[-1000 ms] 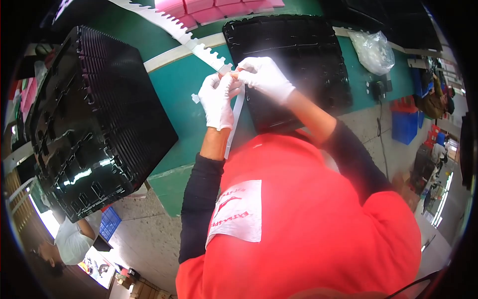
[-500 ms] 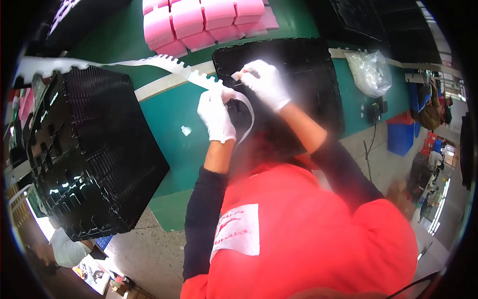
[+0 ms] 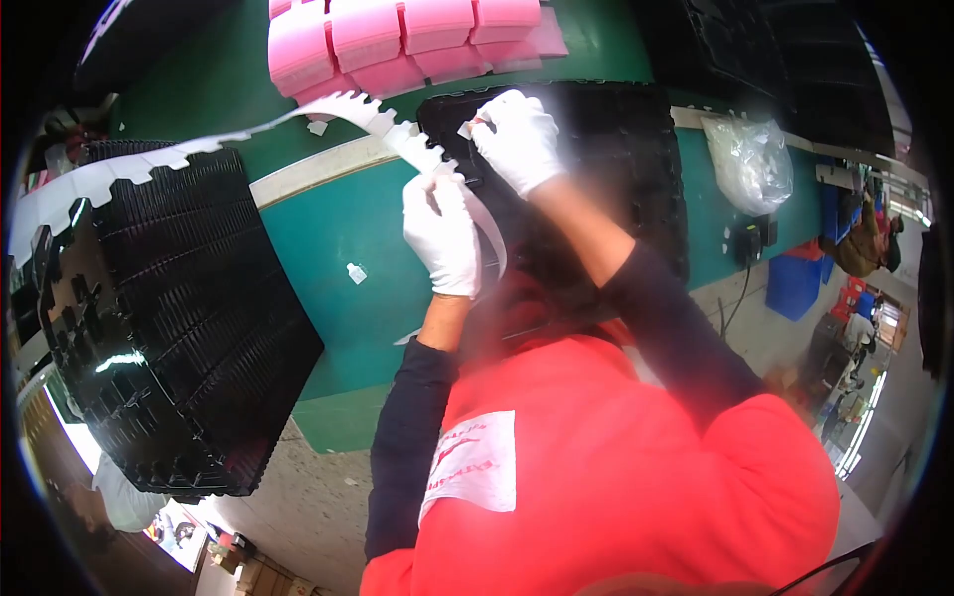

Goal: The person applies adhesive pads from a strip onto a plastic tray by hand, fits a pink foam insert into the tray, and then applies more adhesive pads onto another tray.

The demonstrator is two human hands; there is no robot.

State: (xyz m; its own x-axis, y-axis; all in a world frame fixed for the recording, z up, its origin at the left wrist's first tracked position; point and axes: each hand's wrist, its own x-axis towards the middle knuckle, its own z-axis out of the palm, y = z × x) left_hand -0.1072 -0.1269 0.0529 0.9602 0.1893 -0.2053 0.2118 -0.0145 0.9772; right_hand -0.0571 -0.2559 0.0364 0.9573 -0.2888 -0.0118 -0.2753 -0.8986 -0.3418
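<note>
My left hand (image 3: 440,233), in a white glove, is closed around a long white strip (image 3: 405,144) with a notched, tabbed edge. The strip arcs away to the far left, and its other end curls down behind the hand. Over the upper left part of a black plastic tray (image 3: 621,149), my right hand (image 3: 517,142), also gloved, pinches a small white piece (image 3: 465,129). Its thumb and finger are closed on this piece. A similar small white tab (image 3: 357,273) lies on the green table, left of my left hand.
Stacked black trays (image 3: 199,288) stand on the left. Pink foam blocks (image 3: 368,40) are piled at the back. On the right are a clear plastic bag (image 3: 750,167) and a small black box (image 3: 745,243) with a cable. A blue bin (image 3: 793,288) stands beyond the table.
My right hand has risen slightly over the tray, still pinching the small white piece. My left hand is a little lower, with the strip still held. The whole view has shifted slightly.
</note>
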